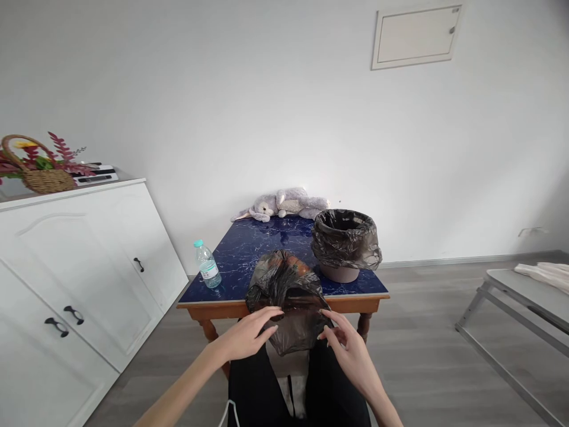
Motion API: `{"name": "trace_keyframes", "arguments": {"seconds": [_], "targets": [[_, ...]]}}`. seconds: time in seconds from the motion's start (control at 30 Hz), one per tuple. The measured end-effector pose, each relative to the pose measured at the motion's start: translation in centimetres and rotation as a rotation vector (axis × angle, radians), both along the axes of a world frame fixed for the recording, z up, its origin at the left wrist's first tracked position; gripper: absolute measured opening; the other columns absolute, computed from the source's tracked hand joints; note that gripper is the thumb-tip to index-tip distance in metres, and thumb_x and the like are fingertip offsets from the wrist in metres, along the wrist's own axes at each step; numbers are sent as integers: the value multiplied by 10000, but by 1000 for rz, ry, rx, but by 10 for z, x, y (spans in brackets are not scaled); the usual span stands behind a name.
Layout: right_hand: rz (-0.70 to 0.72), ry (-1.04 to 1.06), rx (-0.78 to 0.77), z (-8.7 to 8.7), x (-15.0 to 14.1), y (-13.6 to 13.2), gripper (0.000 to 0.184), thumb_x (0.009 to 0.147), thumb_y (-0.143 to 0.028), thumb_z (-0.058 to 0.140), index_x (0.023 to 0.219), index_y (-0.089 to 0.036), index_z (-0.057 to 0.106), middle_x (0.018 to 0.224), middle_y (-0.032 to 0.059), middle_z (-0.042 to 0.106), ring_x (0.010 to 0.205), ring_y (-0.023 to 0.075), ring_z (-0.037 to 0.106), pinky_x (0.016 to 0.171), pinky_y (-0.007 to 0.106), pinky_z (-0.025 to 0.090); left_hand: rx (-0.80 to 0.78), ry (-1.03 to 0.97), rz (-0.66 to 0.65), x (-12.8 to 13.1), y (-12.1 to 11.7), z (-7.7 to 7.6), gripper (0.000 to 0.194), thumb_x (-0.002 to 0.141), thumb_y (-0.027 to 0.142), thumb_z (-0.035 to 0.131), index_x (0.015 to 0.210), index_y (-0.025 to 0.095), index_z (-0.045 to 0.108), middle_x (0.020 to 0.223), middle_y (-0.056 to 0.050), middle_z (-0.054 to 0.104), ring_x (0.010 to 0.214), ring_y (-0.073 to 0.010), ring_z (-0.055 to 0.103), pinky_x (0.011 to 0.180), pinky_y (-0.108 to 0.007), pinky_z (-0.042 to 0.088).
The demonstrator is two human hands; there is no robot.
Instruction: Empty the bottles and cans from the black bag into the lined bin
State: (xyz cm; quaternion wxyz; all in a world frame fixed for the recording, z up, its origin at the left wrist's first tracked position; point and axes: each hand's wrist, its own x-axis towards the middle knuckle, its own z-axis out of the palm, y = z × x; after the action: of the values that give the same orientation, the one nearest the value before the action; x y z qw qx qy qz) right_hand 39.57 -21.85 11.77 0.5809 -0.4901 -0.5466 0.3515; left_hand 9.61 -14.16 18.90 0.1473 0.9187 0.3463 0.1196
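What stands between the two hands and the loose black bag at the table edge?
Nothing visible: the left hand and right hand both have their fingers on the loose black bag. The lined bin stands apart, behind it.

Two hands show, the left grip (249, 335) and the right grip (351, 350). Between them hangs one loose black bag (288, 296). Beyond the grips, the one blue surface (258, 249) carries one bin (344, 246) lined with a second black bag, one water bottle (207, 265) and one plush rabbit (284, 204). Far left of the grips stands one white cabinet (80, 267) with three dark handles, bearing one flower basket (38, 169).
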Motion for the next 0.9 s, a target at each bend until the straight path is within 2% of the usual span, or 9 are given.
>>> {"name": "trace_keyframes", "arguments": {"seconds": [0.13, 0.27, 0.37, 0.43, 0.5, 0.57, 0.63, 0.73, 0.9], "targets": [[-31, 17, 25, 4, 3, -2, 423, 1027, -478, 583, 1373, -253, 678, 1197, 113, 749, 862, 233, 777, 811, 363, 649, 209, 34, 119, -2, 30, -22, 516, 1112, 421, 447, 1627, 377, 449, 1702, -46, 448, 1499, -285, 526, 1107, -390, 561], [-52, 33, 16, 8, 7, -1, 455, 1026, -512, 579, 1385, -246, 666, 1137, 111, 761, 871, 234, 771, 817, 351, 643, 381, -42, 343, -12, 66, -29, 481, 1099, 344, 403, 1510, 195, 603, 1783, -176, 212, 1632, -488, 94, 1241, -748, 278], [-46, 20, 4, 11, 7, 2, 457, 1030, -511, 575, 1399, -255, 659, 1144, 108, 756, 884, 231, 764, 842, 346, 635, 499, -116, 481, -13, 74, -18, 463, 1093, 319, 389, 1442, 147, 641, 1797, -198, 114, 1607, -550, -92, 1203, -871, 93], [-37, 8, 3, 14, 5, 6, 448, 1032, -506, 573, 1397, -262, 664, 1192, 113, 742, 887, 227, 757, 846, 342, 631, 557, -185, 487, -8, 68, -5, 437, 1097, 302, 384, 1435, 198, 640, 1772, -169, 242, 1636, -510, 37, 1237, -825, 143], [-35, 0, 12, 18, 2, 10, 433, 1029, -502, 571, 1375, -267, 684, 1259, 123, 722, 883, 227, 754, 832, 341, 633, 530, -232, 378, 0, 55, 7, 397, 1102, 294, 392, 1394, 275, 660, 1625, -131, 507, 1585, -412, 351, 1256, -688, 317], [-50, -19, 25, 23, -2, 16, 416, 1025, -496, 569, 1345, -270, 709, 1302, 131, 711, 881, 233, 754, 821, 346, 636, 370, -202, 192, 8, 41, 17, 353, 1106, 307, 416, 1322, 333, 693, 1368, -91, 705, 1358, -311, 626, 1161, -517, 496], [-84, -51, 36, 29, -3, 20, 402, 1020, -485, 574, 1329, -278, 726, 1329, 135, 708, 877, 239, 754, 813, 355, 640, 140, -109, 33, 13, 31, 18, 337, 1114, 336, 432, 1317, 368, 699, 1263, -54, 760, 1203, -256, 711, 1058, -412, 573], [-128, -74, 41, 39, -1, 25, 391, 1013, -478, 594, 1330, -299, 736, 1344, 137, 710, 865, 246, 761, 778, 356, 648, 6, 15, -11, 7, 35, 4, 363, 1123, 375, 433, 1401, 392, 666, 1415, -35, 713, 1334, -271, 654, 1141, -450, 535], [-123, -61, 19, 53, 9, 27, 412, 1001, -529, 613, 1325, -308, 738, 1213, 141, 756, 823, 254, 770, 512, 276, 569, 319, -52, 358, -19, 73, -30, 393, 1093, 409, 468, 1418, 311, 666, 1642, -130, 495, 1621, -463, 233, 1216, -741, 361]]}}
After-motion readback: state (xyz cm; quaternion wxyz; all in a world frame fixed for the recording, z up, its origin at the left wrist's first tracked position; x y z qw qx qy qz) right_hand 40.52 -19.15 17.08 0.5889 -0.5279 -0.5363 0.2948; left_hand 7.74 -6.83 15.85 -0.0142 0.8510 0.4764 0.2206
